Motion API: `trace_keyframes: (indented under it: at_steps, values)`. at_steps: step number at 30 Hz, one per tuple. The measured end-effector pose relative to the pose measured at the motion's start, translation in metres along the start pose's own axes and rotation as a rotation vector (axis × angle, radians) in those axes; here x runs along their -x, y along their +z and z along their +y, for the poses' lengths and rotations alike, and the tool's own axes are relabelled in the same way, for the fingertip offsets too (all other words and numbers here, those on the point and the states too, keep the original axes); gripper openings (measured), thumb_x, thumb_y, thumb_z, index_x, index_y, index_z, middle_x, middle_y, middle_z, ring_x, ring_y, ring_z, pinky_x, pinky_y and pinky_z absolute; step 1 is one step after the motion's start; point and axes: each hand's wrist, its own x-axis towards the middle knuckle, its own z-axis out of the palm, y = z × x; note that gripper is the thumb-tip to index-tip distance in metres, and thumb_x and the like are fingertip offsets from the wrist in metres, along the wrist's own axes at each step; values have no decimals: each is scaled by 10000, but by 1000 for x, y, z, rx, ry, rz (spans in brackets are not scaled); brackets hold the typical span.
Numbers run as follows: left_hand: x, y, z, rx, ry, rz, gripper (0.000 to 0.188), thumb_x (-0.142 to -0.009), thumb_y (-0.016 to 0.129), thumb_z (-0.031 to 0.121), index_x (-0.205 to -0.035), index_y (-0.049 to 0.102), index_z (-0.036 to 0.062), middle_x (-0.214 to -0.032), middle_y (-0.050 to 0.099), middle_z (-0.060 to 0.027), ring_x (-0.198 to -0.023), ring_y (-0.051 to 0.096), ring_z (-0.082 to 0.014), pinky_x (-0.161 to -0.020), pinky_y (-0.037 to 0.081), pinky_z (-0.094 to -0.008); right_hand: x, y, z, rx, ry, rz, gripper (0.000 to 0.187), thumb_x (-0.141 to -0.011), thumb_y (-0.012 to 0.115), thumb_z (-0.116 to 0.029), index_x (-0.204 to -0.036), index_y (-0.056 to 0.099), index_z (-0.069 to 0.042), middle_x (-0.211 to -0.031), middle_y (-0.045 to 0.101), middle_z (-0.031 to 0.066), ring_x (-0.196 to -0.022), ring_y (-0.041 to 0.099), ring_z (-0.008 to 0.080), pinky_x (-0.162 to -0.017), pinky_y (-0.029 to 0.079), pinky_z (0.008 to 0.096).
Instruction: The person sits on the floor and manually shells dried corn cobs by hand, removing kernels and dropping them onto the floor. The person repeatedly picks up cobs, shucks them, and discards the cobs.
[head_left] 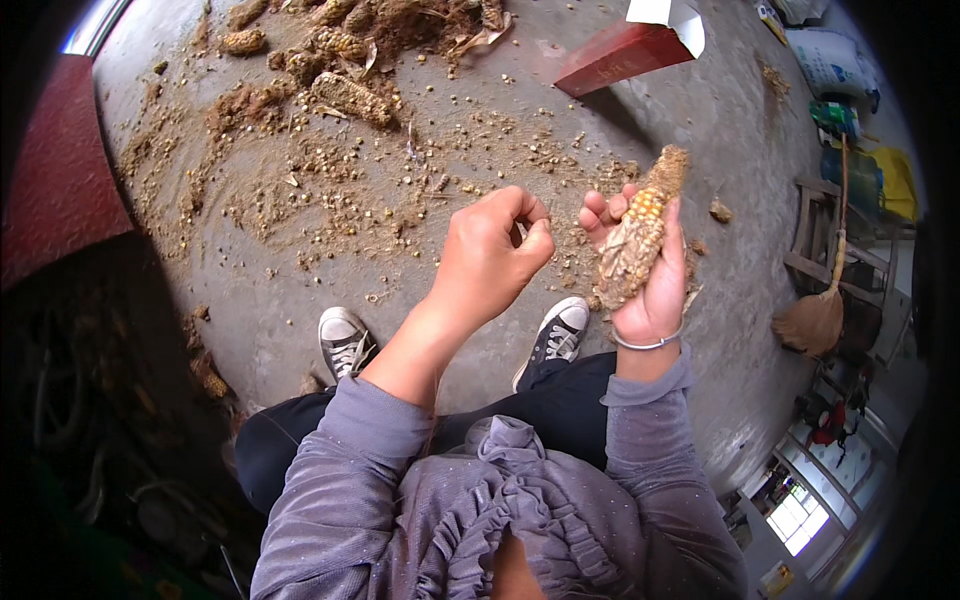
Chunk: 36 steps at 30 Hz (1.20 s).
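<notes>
An ear of corn lies across the upturned palm of my right hand, its fingers wrapped around one side and the thumb along the other. Yellow kernels show in its middle, while the lower end is crusted brown and the tip looks bare and rough. Left of it and apart from it, my left hand is closed, thumb and forefinger curled together. Whatever may be between those fingers is hidden. Loose kernels and brown crumbs are scattered on the floor beyond both hands.
More corn ears and brown debris lie in a heap at the far left. A red box-like object stands at the far right of the heap. A broom and wooden frame are along the right. My shoes flank the near floor.
</notes>
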Motion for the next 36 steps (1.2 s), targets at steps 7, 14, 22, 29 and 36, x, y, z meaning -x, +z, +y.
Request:
trace_keyframes:
  at_steps: [7, 14, 22, 29, 36]
  values:
    - [9, 15, 18, 71, 270, -100, 294, -670, 654, 73, -939, 539, 37, -715, 539, -16, -487, 396, -57, -434, 339, -202, -1, -3, 3, -27, 50, 69, 374, -870, 393, -336, -998, 422, 15, -861, 514, 117, -921, 517, 271, -806, 441, 392]
    - [5, 22, -2, 52, 480, 1, 165, -664, 632, 24, -799, 537, 39, -674, 525, -71, -526, 513, -163, -471, 405, -252, -1, -7, 7, 61, -9, 79, 359, -870, 397, -331, -1000, 426, 3, -861, 522, 110, -888, 535, 258, -777, 451, 382]
    - [4, 13, 3, -81, 357, 180, 79, -665, 563, 25, -720, 507, 37, -662, 521, -106, -585, 539, -251, -514, 437, -321, 0, 0, 14, -33, 107, 32, 364, -868, 392, -343, -981, 443, -1, -853, 527, 107, -906, 526, 280, -846, 408, 387]
    - [-7, -9, -5, -52, 152, 313, 129, -657, 529, -15, -776, 542, 33, -659, 518, -84, -587, 527, -225, -535, 429, -297, -2, -3, 7, -180, 160, -45, 392, -868, 386, -345, -985, 442, 25, -859, 524, 134, -989, 474, 300, -885, 383, 405]
    - [0, -2, 12, 14, 187, -104, 139, -698, 558, 19, -836, 567, 27, -673, 483, -11, -546, 405, -69, -490, 328, -190, -2, -1, 5, -12, 26, -100, 412, -873, 374, -327, -1062, 402, 38, -888, 517, 127, -1028, 440, 293, -908, 355, 400]
